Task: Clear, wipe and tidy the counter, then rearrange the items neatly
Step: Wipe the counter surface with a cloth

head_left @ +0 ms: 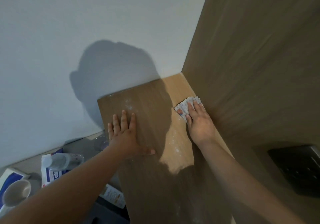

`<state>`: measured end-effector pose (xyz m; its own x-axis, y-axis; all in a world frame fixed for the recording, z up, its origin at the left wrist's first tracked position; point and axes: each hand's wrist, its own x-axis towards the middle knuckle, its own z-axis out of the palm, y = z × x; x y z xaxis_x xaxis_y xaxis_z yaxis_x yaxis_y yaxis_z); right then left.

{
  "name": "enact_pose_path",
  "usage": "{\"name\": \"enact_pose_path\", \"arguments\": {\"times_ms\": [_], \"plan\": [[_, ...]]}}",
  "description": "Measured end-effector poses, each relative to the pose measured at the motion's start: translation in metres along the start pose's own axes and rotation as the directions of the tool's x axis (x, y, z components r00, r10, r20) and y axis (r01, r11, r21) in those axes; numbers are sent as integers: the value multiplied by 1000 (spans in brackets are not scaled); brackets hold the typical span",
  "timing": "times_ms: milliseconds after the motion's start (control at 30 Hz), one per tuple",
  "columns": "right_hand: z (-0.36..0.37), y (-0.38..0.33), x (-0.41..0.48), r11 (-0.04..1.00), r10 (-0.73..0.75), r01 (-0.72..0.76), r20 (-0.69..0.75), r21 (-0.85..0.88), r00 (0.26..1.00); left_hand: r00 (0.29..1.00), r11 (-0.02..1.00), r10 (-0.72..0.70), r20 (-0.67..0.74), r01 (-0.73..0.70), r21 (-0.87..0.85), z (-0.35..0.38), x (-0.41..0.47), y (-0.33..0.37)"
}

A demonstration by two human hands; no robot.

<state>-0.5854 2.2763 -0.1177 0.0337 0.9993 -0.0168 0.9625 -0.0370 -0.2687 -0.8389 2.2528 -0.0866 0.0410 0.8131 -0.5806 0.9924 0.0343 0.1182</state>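
Note:
The wooden counter runs into a corner between a white wall and a wooden side panel. White powder specks lie scattered on its surface. My right hand presses flat on a small dotted cloth near the side panel, fingers straight over it. My left hand rests flat on the counter's left part, fingers spread, holding nothing.
Below the counter's left edge, on a lower grey surface, lie a clear plastic bottle on a white wipes pack, a mug, a blue-white box and a clear glass. A dark panel sits on the wooden side panel.

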Motion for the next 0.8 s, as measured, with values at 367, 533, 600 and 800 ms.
{"name": "enact_pose_path", "arguments": {"times_ms": [367,533,600,800], "plan": [[-7,28,-92,996,85,-85,-14,9,996,976,983,177,-126,-168,75,-4,-51,11],[-10,38,-137,989,150,-149,-28,20,988,955,954,284,-85,-273,122,11,-82,23],[-10,41,-153,983,183,-182,-29,16,983,946,938,319,-56,-308,158,18,-90,29],[-13,50,-199,961,276,-275,-28,22,961,925,906,380,2,-373,201,34,-106,42]]}}
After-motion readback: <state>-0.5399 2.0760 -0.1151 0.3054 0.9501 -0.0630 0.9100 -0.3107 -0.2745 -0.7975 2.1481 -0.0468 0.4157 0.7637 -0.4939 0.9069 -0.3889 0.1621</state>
